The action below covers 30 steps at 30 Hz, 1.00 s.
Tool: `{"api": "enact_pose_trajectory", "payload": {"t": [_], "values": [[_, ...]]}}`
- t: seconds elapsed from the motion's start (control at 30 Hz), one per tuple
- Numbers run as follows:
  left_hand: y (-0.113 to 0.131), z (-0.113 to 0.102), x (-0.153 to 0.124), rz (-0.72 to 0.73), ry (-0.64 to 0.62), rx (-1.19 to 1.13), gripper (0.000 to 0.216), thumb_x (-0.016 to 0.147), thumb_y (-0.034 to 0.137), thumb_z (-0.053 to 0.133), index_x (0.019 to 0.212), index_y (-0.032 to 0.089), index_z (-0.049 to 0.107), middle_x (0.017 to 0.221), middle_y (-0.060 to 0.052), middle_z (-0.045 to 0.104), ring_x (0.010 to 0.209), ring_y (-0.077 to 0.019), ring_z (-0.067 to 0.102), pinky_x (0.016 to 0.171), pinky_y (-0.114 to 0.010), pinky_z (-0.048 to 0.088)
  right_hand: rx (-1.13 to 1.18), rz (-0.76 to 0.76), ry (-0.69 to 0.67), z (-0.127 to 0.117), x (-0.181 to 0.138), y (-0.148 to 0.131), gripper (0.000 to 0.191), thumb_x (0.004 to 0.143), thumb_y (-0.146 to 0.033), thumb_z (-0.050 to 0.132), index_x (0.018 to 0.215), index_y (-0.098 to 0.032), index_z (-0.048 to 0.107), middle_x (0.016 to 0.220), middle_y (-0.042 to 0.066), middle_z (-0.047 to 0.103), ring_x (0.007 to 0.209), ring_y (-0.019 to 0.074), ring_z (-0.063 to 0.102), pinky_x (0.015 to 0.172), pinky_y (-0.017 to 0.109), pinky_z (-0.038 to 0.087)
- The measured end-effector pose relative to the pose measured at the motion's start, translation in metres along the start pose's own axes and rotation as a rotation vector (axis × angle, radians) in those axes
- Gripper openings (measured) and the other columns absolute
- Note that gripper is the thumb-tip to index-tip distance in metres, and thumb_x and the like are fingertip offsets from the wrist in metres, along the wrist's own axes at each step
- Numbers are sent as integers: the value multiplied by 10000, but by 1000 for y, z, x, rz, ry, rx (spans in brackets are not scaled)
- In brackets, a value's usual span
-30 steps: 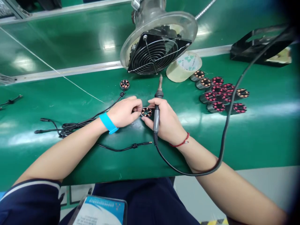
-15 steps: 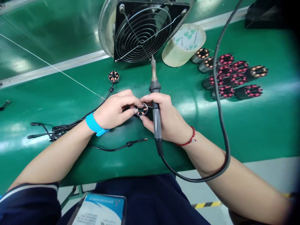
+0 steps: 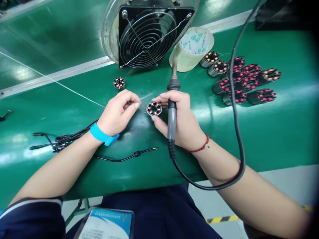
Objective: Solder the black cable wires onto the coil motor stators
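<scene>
My right hand (image 3: 183, 122) grips a soldering iron (image 3: 171, 99) whose tip points away from me, and its fingertips also hold a small ring-shaped stator (image 3: 154, 108) with copper coils. My left hand (image 3: 118, 113), with a blue wristband, is pinched shut on a thin wire just left of that stator, a small gap between them. The iron's black cord (image 3: 234, 109) loops round my right forearm. Another stator (image 3: 119, 83) lies on the green bench beyond my left hand.
A fan in a clear housing (image 3: 147, 33) stands at the back, beside a roll of tape (image 3: 193, 48). Several stator stacks (image 3: 239, 79) lie at the right. Black cables (image 3: 64, 137) and one loose lead (image 3: 134, 154) lie near the bench's front edge.
My left hand has drawn away from the stator to the left, pulling the thin wire. The right hand has turned the iron slightly and now holds the stator alone. The view shifted.
</scene>
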<state>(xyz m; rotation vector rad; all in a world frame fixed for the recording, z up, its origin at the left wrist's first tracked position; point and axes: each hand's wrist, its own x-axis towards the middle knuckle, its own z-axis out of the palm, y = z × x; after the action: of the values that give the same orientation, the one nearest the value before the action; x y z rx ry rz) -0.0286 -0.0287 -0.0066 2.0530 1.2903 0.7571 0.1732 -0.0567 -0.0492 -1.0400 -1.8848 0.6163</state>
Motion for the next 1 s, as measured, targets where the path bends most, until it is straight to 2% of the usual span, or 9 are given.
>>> {"api": "enact_pose_trajectory", "payload": {"t": [0.07, 0.13, 0.27, 0.43, 0.53, 0.6, 0.67, 0.8, 1.0], "values": [[0, 0, 2, -141, 13, -111, 104, 840, 222, 537, 835, 145, 607, 767, -7, 597, 662, -99, 500, 627, -224, 419, -7, -11, -4, -1, 0, 0, 532, 801, -228, 645, 1248, -278, 361, 1186, 73, 575, 1039, 243, 674, 894, 436, 580], [1, 0, 3, -215, -26, -192, 158, 843, 284, 539, 844, 140, 604, 748, -3, 585, 645, -93, 486, 602, -216, 402, -22, -24, -32, -1, 0, -1, 510, 805, -223, 639, 1237, -274, 371, 1190, 78, 586, 1029, 246, 676, 886, 441, 580], [6, -1, 2, -246, -219, -193, 268, 843, 383, 549, 737, 139, 581, 629, 25, 495, 572, -77, 396, 536, -212, 329, -48, -49, -70, -1, 0, -5, 479, 823, -229, 623, 1230, -273, 372, 1176, 79, 608, 1002, 243, 677, 870, 442, 578], [7, -5, 3, -341, -377, -235, 254, 824, 355, 546, 718, 130, 596, 614, 22, 496, 571, -78, 390, 556, -219, 332, -44, -37, -95, -1, 0, -3, 500, 823, -214, 622, 1234, -264, 341, 1180, 97, 598, 1014, 241, 677, 867, 437, 587], [5, -5, 5, -364, -295, -253, 272, 835, 378, 535, 714, 136, 566, 641, 14, 513, 586, -81, 408, 575, -226, 345, -21, -34, -125, -1, 0, -3, 509, 831, -213, 616, 1246, -264, 325, 1170, 91, 606, 1031, 233, 678, 889, 435, 583], [5, -4, 6, -366, -197, -229, 281, 838, 400, 532, 707, 152, 523, 630, 25, 482, 572, -78, 389, 558, -228, 330, -38, -84, -113, -1, 0, -5, 507, 832, -199, 615, 1250, -262, 335, 1146, 81, 622, 1033, 233, 679, 897, 430, 579], [5, -1, 5, -349, -159, -211, 303, 828, 434, 552, 701, 166, 491, 612, 39, 438, 560, -77, 363, 534, -226, 309, -80, -165, -85, 0, 1, -8, 502, 824, -172, 612, 1249, -256, 358, 1128, 82, 636, 1018, 236, 681, 862, 408, 581], [7, 2, 2, -295, -220, -170, 319, 795, 442, 617, 696, 173, 477, 601, 48, 422, 557, -75, 350, 510, -218, 291, -136, -287, -65, 3, 2, -12, 507, 811, -138, 588, 1252, -252, 366, 1045, 71, 656, 932, 233, 683, 746, 380, 573], [3, -3, 4, -252, -287, -165, 112, 810, 240, 569, 749, 146, 567, 637, 36, 471, 593, -83, 402, 561, -226, 331, -161, -262, -75, 3, 2, -10, 465, 827, -138, 562, 1240, -246, 378, 1059, 77, 659, 959, 233, 674, 756, 375, 564]]}}
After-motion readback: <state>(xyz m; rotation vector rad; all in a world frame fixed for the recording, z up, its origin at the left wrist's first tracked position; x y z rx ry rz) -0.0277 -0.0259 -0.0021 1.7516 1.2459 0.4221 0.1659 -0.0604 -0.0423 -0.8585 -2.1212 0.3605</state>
